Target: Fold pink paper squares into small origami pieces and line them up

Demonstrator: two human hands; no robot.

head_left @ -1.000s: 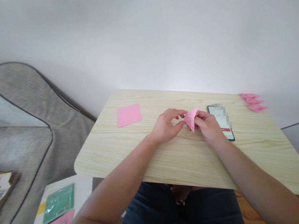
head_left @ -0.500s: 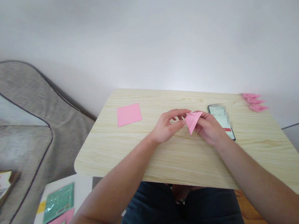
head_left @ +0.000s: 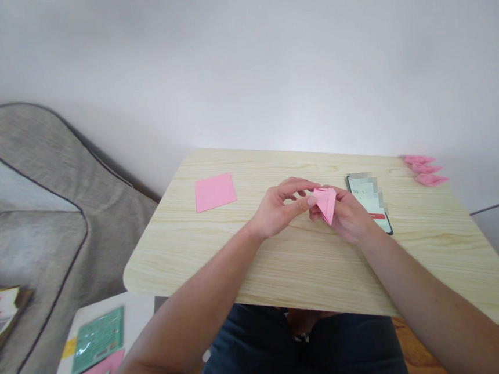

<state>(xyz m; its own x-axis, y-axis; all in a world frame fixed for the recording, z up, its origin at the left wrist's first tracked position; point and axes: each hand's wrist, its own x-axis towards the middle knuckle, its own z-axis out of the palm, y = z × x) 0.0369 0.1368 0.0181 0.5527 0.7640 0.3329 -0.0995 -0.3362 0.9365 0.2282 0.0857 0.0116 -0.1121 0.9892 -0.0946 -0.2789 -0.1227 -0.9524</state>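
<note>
Because the folded pink paper (head_left: 326, 201) probably needs steadying from both sides, your left hand (head_left: 276, 210) pinches its left edge and your right hand (head_left: 349, 216) pinches its right, over the table (head_left: 313, 266) near the phone (head_left: 368, 203), likely placed for easy viewing.

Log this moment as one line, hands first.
left hand: gripping folded pink paper | right hand: holding same paper | pink square: on table | phone: beside right hand
</note>
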